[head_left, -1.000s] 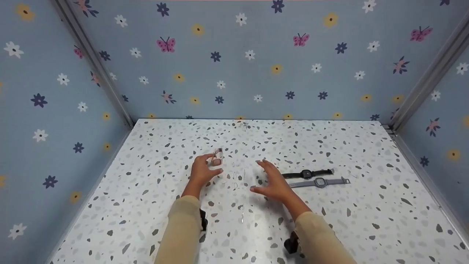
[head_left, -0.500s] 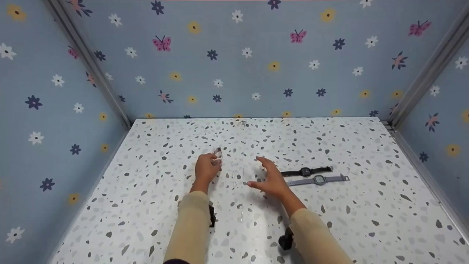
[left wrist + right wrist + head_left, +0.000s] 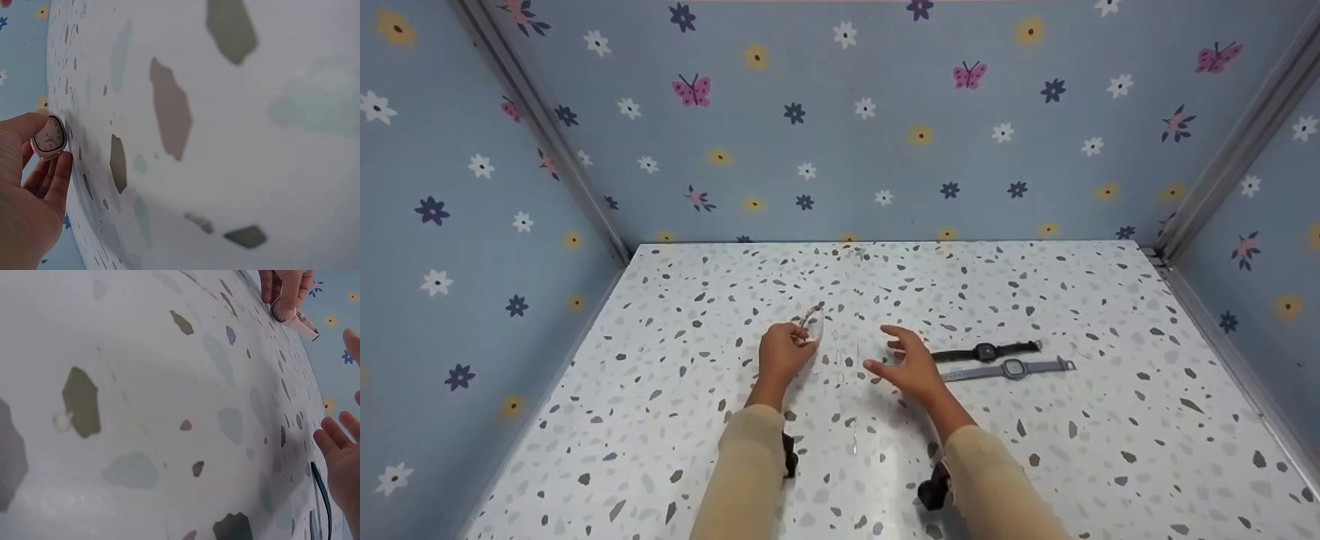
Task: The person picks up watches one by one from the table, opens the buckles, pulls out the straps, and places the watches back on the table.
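Note:
My left hand [image 3: 782, 352] pinches a pale pink wristwatch [image 3: 49, 135] by its case, thumb on one side and fingers on the other. In the left wrist view the dial faces the camera, and the fingers cover part of the case. The strap [image 3: 304, 326] sticks out beyond the fingers in the right wrist view. My right hand [image 3: 913, 367] is held over the table with thumb and fingers spread, nothing between them. Close to its right lie a black watch [image 3: 985, 352] and a grey-lavender watch [image 3: 1015, 368], their left strap ends partly behind the hand.
The white speckled table [image 3: 697, 465] meets a blue flowered back wall [image 3: 840, 150] and side walls with metal corner posts. Faint clear marks [image 3: 840, 358] show on the table between the hands.
The left hand has closed its spread fingers on the pink watch, which is now tilted up on edge and slightly farther right. The right hand has shifted a little left. Black and grey watches stay put.

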Demonstrator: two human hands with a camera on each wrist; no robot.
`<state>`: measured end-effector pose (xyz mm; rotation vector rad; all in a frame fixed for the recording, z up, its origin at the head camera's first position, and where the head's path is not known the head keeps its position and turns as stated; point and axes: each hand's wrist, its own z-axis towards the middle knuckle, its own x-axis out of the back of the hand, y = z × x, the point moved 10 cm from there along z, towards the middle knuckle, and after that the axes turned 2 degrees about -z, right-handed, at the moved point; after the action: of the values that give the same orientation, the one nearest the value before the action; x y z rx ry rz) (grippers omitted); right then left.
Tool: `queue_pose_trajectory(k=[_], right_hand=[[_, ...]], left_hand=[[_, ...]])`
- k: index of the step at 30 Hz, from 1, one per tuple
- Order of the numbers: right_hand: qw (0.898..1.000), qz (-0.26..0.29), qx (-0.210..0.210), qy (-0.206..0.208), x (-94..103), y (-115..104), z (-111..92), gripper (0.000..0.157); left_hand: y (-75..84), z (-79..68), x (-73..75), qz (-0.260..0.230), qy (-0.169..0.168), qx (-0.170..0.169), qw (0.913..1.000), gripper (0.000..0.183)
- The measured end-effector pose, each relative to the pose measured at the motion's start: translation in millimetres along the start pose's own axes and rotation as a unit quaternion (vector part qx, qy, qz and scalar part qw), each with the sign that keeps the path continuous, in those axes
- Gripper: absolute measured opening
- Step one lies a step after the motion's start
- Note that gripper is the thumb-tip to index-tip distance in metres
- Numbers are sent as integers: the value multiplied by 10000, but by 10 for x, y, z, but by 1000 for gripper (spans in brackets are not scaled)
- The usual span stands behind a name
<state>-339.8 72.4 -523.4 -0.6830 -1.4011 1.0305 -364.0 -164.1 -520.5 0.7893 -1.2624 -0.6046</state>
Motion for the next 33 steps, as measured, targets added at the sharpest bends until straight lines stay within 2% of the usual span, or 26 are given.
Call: queue_pose_trajectory(k=[7, 13, 18, 23, 26, 30, 33], right_hand=[[9989, 422, -184, 67, -59, 27, 6, 68], [9973, 617, -395, 78, -100, 30, 3, 67], [9944, 965, -437, -3, -148, 20, 26, 64], [9903, 1331, -387, -135, -146, 1, 24, 59], [9896, 1371, -387, -176, -115, -25, 16, 56], [9871, 1552, -316, -233, -74, -59, 3, 53], [9807, 1922, -267, -256, -45, -71, -21, 51]], left_hand=[[26, -88, 33, -111, -95, -160, 9998, 13], [92, -148, 1, -370, -371, -302, 9982, 12], [175, -222, -17, -264, -569, -531, 9966, 15], [333, -311, -58, -200, -789, -1016, 9915, 17], [437, -367, -80, -109, -901, -1305, 9873, 19], [587, -456, -117, -7, -1009, -1741, 9795, 19], [710, -537, -137, 7, -1015, -2100, 9724, 19]])
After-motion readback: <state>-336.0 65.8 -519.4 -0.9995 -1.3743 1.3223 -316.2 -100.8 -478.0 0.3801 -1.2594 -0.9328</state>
